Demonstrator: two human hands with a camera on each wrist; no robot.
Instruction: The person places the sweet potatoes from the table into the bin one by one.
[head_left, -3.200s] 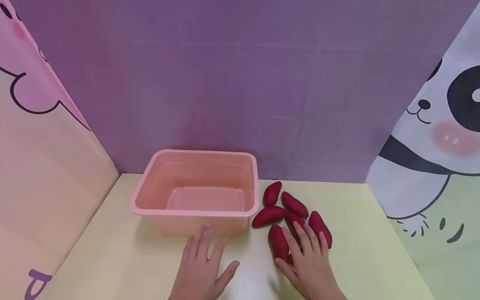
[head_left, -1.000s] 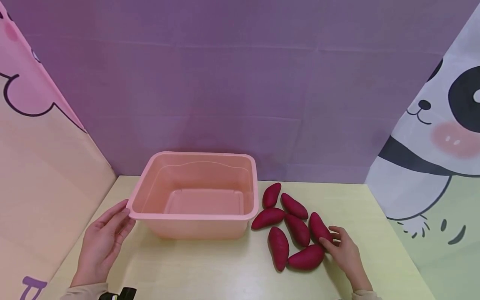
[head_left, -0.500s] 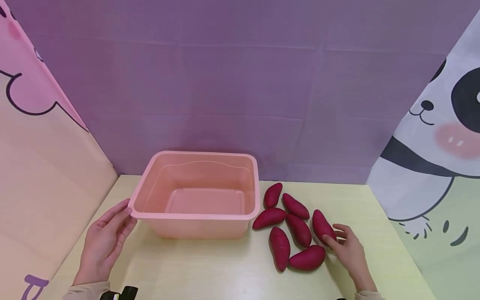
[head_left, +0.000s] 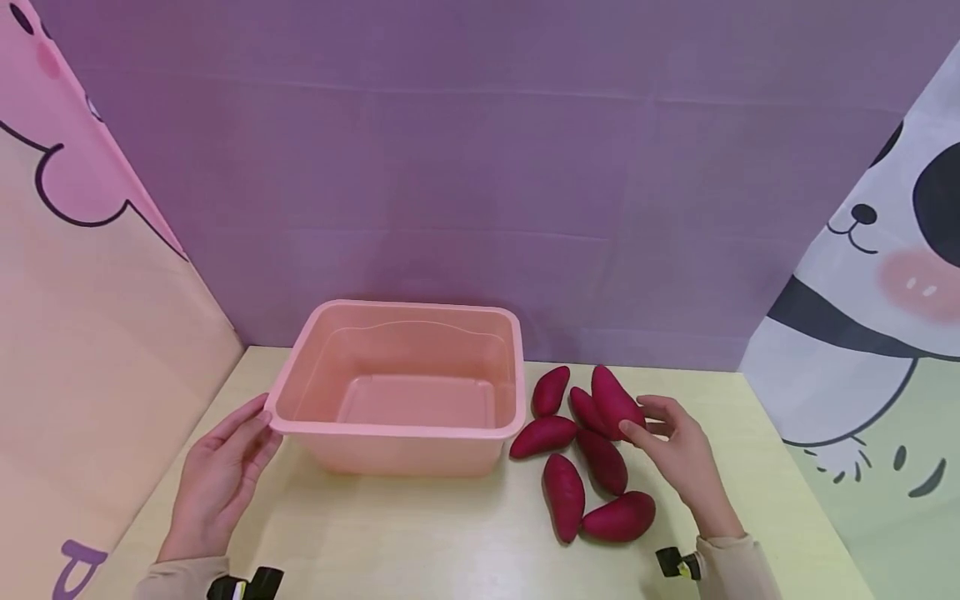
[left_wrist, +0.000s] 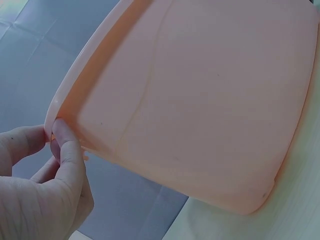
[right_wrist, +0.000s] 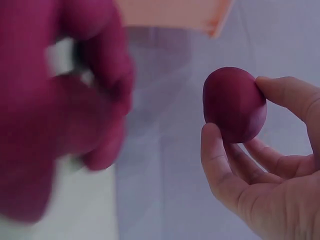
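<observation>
At the left front corner of a pink plastic basin [head_left: 397, 431], my left hand [head_left: 221, 479] pinches the rim between thumb and fingers. The left wrist view shows the thumb and fingers [left_wrist: 65, 135] on either side of that rim. My right hand [head_left: 686, 454] grips a dark red sweet potato [head_left: 615, 400] by its near end, thumb on one side and fingers on the other. In the right wrist view this sweet potato [right_wrist: 234, 105] is raised off the table, seen end-on. Several more sweet potatoes [head_left: 602, 461] lie on the table to the right of the basin.
The pale wooden table [head_left: 397, 533] ends at a purple cloth wall [head_left: 480, 167] behind the basin. Printed panels stand on both sides, with a panda [head_left: 847, 333] on the right one. Blurred sweet potatoes [right_wrist: 30, 125] fill the left of the right wrist view.
My right hand has taken hold of the rightmost sweet potato, lifted it and carried it away from me and slightly left. Earlier, my left hand moved from the table's front to the basin's left corner.
</observation>
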